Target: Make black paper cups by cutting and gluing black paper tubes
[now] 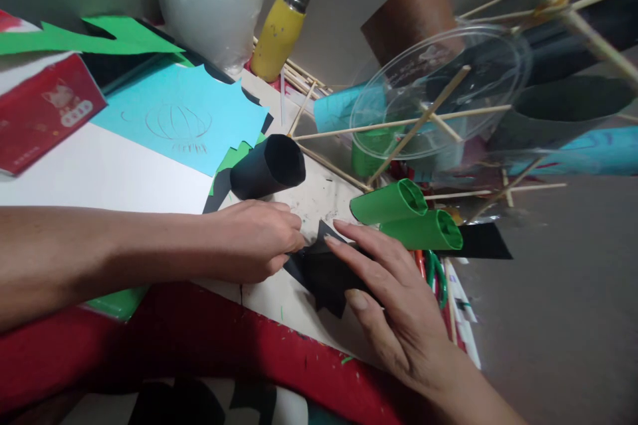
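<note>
A dark piece of black paper (331, 275) with pointed corners lies on the pale board in front of me, and it looks partly curled. My left hand (262, 239) is closed at its left end, fingertips pinched on the paper's edge; the exact grip is hidden. Over the other end, my right hand (399, 299) spans the paper, with its fingers along the far side and its thumb on the near side. A rolled black paper tube (269, 166) stands just beyond my left hand. Two green paper tubes (406, 216) lie beyond my right fingers.
A stick frame (423, 116) with a clear plastic lid (369, 113) rises at the right. Blue paper (184, 113) with a pencil drawing and a red box (50, 113) lie left. A yellow bottle (279, 40) and white plastic bag (209, 6) stand behind. Green-handled scissors (438, 279) lie right.
</note>
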{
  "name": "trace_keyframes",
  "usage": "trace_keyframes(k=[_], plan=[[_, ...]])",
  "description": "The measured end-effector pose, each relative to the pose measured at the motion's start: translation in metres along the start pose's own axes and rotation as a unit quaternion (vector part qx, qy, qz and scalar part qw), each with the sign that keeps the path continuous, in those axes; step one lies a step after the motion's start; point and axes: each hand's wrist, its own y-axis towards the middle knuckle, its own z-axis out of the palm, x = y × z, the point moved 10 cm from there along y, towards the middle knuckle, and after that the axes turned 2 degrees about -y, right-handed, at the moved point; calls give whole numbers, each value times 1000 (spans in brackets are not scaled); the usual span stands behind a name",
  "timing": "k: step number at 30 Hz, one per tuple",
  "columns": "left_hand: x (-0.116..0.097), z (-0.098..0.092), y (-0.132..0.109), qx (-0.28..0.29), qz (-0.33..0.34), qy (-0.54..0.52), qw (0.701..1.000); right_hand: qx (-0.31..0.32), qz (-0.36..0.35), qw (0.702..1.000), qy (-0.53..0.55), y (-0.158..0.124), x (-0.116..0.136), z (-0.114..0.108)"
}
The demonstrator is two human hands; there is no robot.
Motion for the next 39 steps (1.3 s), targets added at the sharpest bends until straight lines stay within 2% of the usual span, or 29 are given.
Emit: trace_keyframes(k=[3, 5, 8, 11, 14, 17, 21, 24, 29, 34, 39], plan=[[-1, -2, -3, 3, 0, -3, 1000, -18, 36, 999, 24, -4, -6, -10], [-2, -5, -6, 4, -1, -9, 1000, -79, 83, 992, 45, -14, -13, -30], [-1, -10, -9, 18, -31, -1, 999, -184, 157, 968, 72, -43, -22, -64], [3, -14, -8, 46, -92, 27, 994, -212, 223, 948, 85, -72, -27, -77], [5, -19, -3, 71, -145, 34, 986, -198, 291, 924, 147, -94, -38, -71], [7, -21, 0, 98, -193, 29, 976, -200, 349, 887, 226, -108, -54, -61], [5, -23, 3, 105, -204, 43, 972, -190, 362, 857, 314, -111, -64, -47], [1, -24, 5, 105, -195, 57, 973, -176, 351, 850, 351, -109, -65, -40], [3, -24, 5, 134, -242, 67, 959, -166, 357, 840, 373, -116, -66, -38], [-2, -26, 14, 142, -217, 84, 962, -164, 348, 847, 367, -119, -66, -38], [5, -22, 11, 121, -216, 31, 968, -151, 351, 849, 366, -119, -67, -31]])
